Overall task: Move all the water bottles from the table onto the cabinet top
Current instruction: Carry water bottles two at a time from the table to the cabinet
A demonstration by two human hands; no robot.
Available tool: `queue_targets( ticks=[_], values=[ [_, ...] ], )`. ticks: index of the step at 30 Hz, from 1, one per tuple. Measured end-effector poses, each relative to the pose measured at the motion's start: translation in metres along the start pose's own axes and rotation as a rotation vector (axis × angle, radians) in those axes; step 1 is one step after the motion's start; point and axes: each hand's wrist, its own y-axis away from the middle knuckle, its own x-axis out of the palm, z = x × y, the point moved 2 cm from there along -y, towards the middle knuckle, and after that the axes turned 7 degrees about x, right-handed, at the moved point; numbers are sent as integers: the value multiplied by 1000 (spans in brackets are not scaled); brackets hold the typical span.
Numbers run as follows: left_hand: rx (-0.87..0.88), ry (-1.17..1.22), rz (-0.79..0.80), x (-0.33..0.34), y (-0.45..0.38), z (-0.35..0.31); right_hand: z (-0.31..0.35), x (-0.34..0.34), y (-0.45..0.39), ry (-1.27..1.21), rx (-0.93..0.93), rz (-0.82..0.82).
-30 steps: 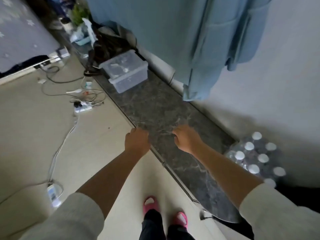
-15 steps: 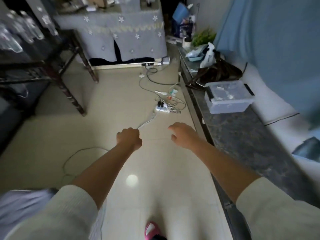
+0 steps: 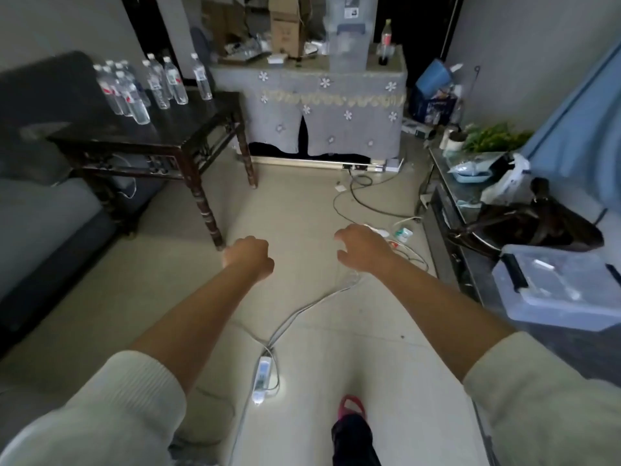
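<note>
Head view: a person is standing on a pale tiled floor [image 3: 302,203], both arms reaching forward, empty-handed.
Left hand [image 3: 250,258]: fingers are curling into a loose fist, gripping nothing, hovering near the table leg.
Right hand [image 3: 361,245]: fingers are hanging loosely bent and slightly apart, holding nothing.
Water bottles [image 3: 148,85]: a cluster is standing upright at the far left end of the dark wooden table [image 3: 188,126], one bottle [image 3: 201,77] slightly apart on the right.
Cabinet top [image 3: 477,267]: the dark marbled surface is running along the right wall, carrying a clear lidded box [image 3: 557,290] and a dark bag [image 3: 537,223].
Hazard: a white cable and power strip [image 3: 263,376] are lying across the walking path.
Step in hand: apparently heading to the table for bottles; stepping clear of the cable and gripping each bottle around its middle, one per hand, looks wisest.
</note>
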Motion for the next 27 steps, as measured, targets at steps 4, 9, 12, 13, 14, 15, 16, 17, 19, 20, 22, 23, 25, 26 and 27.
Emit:
queue_targets(
  ticks=[4, 9, 12, 13, 14, 15, 16, 17, 19, 20, 22, 23, 25, 26, 27],
  values=[
    [-78, 29, -55, -31, -79, 28, 16, -30, -98, -16, -75, -23],
    [-190, 65, -115, -80, -173, 60, 36, -74, -213, -25, -168, -37],
    [-243, 84, -158, -106, -223, 85, 52, -100, -278, -37, -224, -61],
    [-252, 85, -159, -112, -235, 93, 58, -105, -294, -41, -244, -60],
    [-266, 86, -168, -117, -251, 103, 66, -110, -316, -48, -265, -62],
    [-284, 89, -176, -122, -265, 113, 74, -114, -337, -51, -280, -64],
    [-298, 87, -181, -126, -277, 122, 81, -117, -355, -51, -291, -64],
    [-314, 91, -181, -129, -290, 131, 89, -119, -373, -50, -298, -61],
    [-353, 97, -183, -136, -323, 156, 109, -124, -418, -38, -324, -63],
    [-364, 98, -186, -140, -340, 168, 118, -125, -438, -32, -338, -62],
    [-379, 122, -197, -144, -372, 194, 138, -127, -478, -31, -359, -61],
    [-379, 130, -197, -148, -387, 206, 148, -129, -499, -32, -370, -59],
    [-374, 132, -184, -152, -413, 227, 166, -133, -537, -42, -394, -53],
    [-377, 130, -180, -157, -432, 242, 179, -137, -562, -46, -407, -53],
    [-379, 126, -175, -162, -447, 255, 188, -141, -580, -48, -416, -46]
  ],
)
